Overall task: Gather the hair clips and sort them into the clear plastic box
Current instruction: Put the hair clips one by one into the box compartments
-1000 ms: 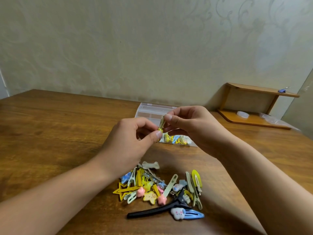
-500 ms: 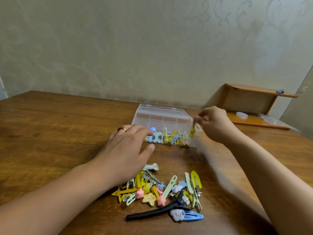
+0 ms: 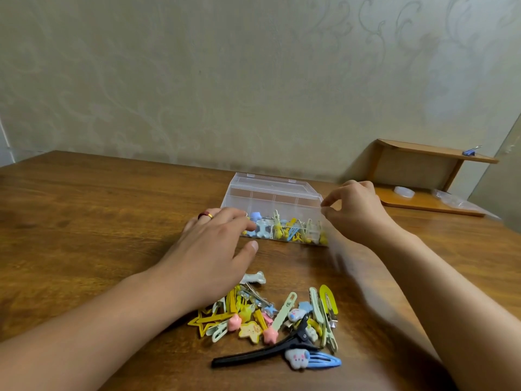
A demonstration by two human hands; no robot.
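Landmark: clear plastic box (image 3: 275, 197), sitting on the table (image 3: 84, 210).
In the box: sorted clips (image 3: 284, 228), lying along its near side.
Before the box: pile of hair clips (image 3: 270, 317), lying nearer the person.
Left of the box: left hand (image 3: 210, 249), reaching its near-left corner.
Right of the box: right hand (image 3: 356, 211), hovering at its right end.
Behind-right of the box: shelf (image 3: 423, 176), standing against the wall.

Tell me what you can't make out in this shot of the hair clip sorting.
Head view only:
- Left end of the clear plastic box: hidden behind the left hand.
- Right hand: its fingers are pinched, but anything between them is too small to see.
- Right forearm: motion-blurred.
- Lower clips in the colourful clip pile: covered by others.
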